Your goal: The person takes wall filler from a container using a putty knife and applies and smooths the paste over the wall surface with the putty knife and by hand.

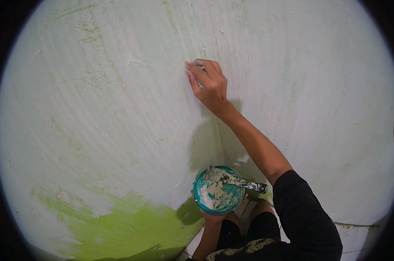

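Filling nearly the whole view, wall (118, 122): coated in thin whitish streaks with faint green showing through; turns at an inside corner (220, 139) near the middle.
Green patch (136, 226): spreads over the lower left of the wall, brighter than the rest, ragged along the upper edge.
Black clothing (305, 209): covers the right upper arm and the body at the lower edge, with a pale golden pattern in one band.
Right forearm (253, 135): bare, reaching up and leftward from the short sleeve.
Floor (349, 237): pale, tiled, seen in part along the lower edge.
Bowl (199, 182): round and teal, held low in front of the body, below the right forearm.
Right hand (211, 82): raised at the wall near the corner; narrow, bent at the wrist, thumb and forefinger drawn together, whitish at the tips; contact with the wall, or anything small pinched, impossible to make out.
Left hand (212, 218): cupped under the bowl, holding from below, partly hidden.
Scraper (231, 179): laid across the bowl, blade at the left, spattered dark handle jutting past the right rim.
Paste (214, 190): off-white, clumped and smeared inside the bowl.
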`<act>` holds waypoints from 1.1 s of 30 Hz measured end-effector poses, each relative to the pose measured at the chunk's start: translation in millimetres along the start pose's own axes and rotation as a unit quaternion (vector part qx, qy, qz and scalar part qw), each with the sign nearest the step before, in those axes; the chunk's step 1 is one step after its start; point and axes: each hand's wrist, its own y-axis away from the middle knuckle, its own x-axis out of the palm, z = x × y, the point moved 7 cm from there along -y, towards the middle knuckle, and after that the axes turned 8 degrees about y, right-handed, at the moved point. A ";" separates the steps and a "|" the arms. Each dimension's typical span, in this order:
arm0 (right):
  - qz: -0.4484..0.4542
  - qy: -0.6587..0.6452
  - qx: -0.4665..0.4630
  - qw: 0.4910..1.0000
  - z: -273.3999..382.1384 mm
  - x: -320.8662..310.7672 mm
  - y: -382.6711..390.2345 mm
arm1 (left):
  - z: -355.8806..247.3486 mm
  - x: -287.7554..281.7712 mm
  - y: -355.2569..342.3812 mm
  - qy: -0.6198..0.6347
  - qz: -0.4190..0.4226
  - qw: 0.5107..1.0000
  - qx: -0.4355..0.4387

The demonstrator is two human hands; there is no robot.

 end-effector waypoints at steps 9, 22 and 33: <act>0.053 -0.026 0.044 0.997 -14.7 -21.8 -0.4 | -0.7 -0.5 1.9 0.056 0.019 0.998 -0.002; 0.113 0.032 -0.006 0.993 -4.3 -14.0 -1.4 | 1.0 -0.7 1.9 0.066 0.032 0.997 -0.021; 0.094 0.022 -0.038 0.995 2.6 -11.1 -10.9 | -6.7 -6.6 2.3 -0.026 0.001 0.999 0.018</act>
